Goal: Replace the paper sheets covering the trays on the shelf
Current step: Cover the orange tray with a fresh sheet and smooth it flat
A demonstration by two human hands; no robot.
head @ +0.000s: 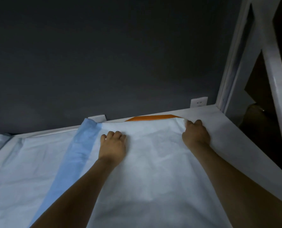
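Observation:
A white paper sheet (153,162) lies spread over an orange tray (150,117), of which only a strip of the far rim shows. My right hand (195,134) grips the sheet's far right corner, bunching the paper. Further left, my left hand (113,143) rests knuckles-up on the sheet near its far edge, fingers curled; whether it pinches the paper is hidden. A blue band (72,155) runs along the sheet's left side, and another pale sheet (21,170) lies left of it.
The white shelf board (227,139) runs along the right and far edge. A white shelf frame (235,60) rises at the right. Behind is a dark grey wall with a white socket (199,101) and a white bracket (98,117).

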